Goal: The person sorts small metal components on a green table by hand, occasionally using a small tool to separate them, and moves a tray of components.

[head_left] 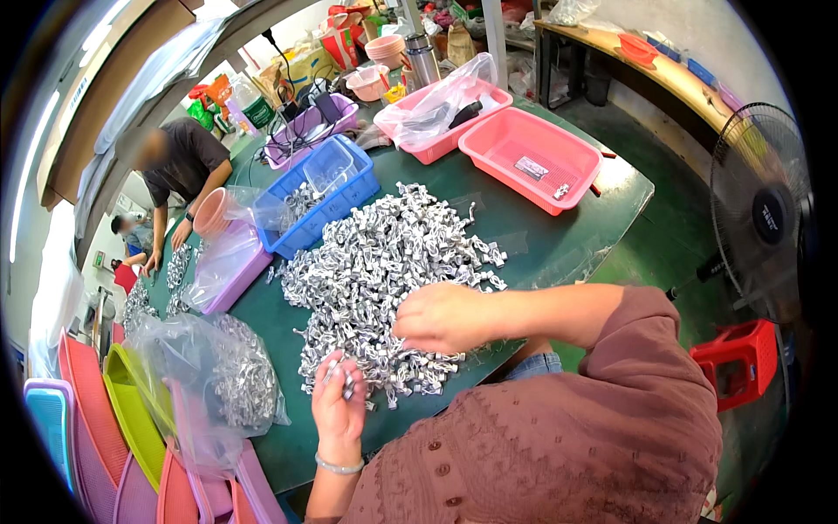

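Observation:
A large heap of small silvery metal parts, looped and clip-like, lies spread on the green table. My left hand, with a pale bangle at the wrist, is at the near edge of the heap. Its palm is turned up and its fingers are curled around a few of the metal parts. Reaching in from the right, my right hand rests back-up on the heap, fingers bent down among the parts. Its fingertips are hidden, so whatever they pinch does not show.
Behind the heap stand a blue basket with metal parts and two pink baskets. A clear bag of parts sits left, beside stacked coloured trays. A person works at far left. A fan and red stool stand right.

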Demonstrator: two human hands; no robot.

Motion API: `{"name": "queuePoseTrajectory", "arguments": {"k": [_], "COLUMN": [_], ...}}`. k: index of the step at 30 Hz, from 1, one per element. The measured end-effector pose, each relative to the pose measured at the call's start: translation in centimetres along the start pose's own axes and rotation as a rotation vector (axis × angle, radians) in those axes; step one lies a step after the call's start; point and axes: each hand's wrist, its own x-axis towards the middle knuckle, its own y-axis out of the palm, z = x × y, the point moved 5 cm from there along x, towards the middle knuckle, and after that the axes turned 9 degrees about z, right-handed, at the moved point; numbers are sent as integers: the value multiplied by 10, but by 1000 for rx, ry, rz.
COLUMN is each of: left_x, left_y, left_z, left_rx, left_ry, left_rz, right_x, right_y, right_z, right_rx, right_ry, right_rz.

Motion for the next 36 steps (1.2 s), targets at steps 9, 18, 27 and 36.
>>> {"name": "queuePoseTrajectory", "arguments": {"k": [9,18,27,36], "left_x": [-75,-88,-81,-81], "left_y": [-83,-102,-104,-109], "left_z": [-4,16,19,21], "left_rx": [667,803,898,911], "left_ry": [316,488,483,447], "left_rz": [-464,-632,-696,-800], "right_x": [-36,22,65,81], "right_y": [-94,-252,-279,-230], "right_z": [-95,-185,-308,-476], "right_rx": [-235,-646,-667,-548], "right_ry": [310,568,711,971], "right_rz": [171,184,28,49]}}
